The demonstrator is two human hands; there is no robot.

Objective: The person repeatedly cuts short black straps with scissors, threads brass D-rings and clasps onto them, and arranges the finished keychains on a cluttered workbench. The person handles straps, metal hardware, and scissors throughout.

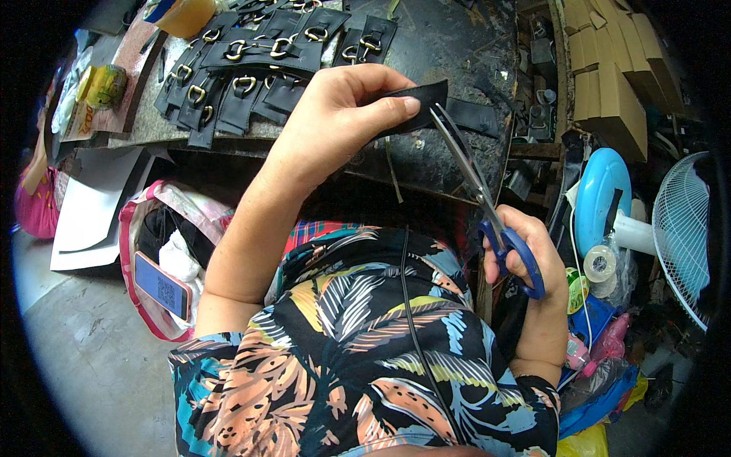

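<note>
Between the thumb and fingers of my left hand [358, 107] is a black leather strip [432, 94], held above the front part of the dark worktable. My right hand [525, 251] has its fingers through the blue handles of a pair of scissors [474, 171]. The blade tips point up and left, close to the strip's right end; whether they touch it I cannot tell. Behind the strip, another black leather piece [474, 116] lies on the table. Several black leather straps with metal horseshoe-shaped buckles [263, 52] are piled left of my left hand.
The worktable [449, 46] spans the far side. Cardboard boxes [609, 91] are stacked at the right, above a blue and white fan [605, 198]. A pink-rimmed bag with a phone [162, 287] stands at the left. A black cable [407, 297] hangs down my front.
</note>
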